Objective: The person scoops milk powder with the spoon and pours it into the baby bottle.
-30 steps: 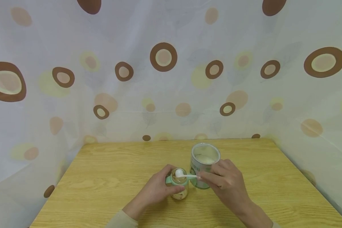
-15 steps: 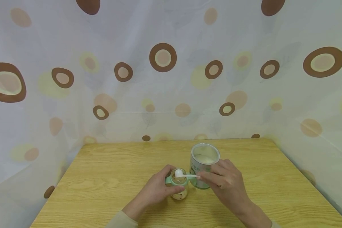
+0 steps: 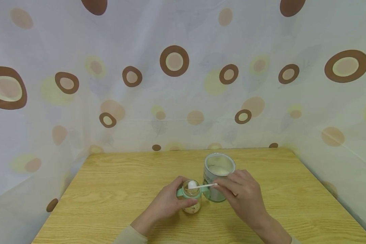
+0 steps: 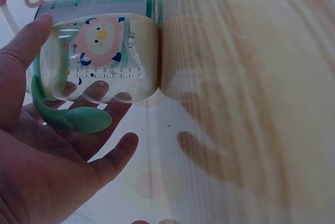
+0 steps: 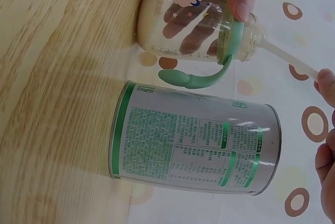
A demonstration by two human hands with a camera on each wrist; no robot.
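Note:
A clear baby bottle (image 3: 192,209) with mint-green handles (image 5: 191,79) stands upright and uncapped on the table. My left hand (image 3: 170,200) grips it, thumb across the front of the neck and fingers behind the glass. In the left wrist view the bottle (image 4: 112,46) shows a pink cartoon animal and a measuring scale. Between thumb and fingertips my right hand (image 3: 245,196) pinches the handle end of a white scoop (image 3: 205,186). The scoop's bowl sits at the bottle's mouth, and in the right wrist view its handle (image 5: 290,58) slants out of the opening.
Right behind the bottle stands an open milk powder can (image 3: 209,178), pale powder visible inside. Its printed side (image 5: 199,140) has green text. The wood-grain table (image 3: 125,189) ends at a dotted curtain (image 3: 158,98) at the back and sides.
My right hand has lifted the scoop's handle end slightly, so the scoop tilts more toward the bottle. The left hand, bottle and can have stayed put.

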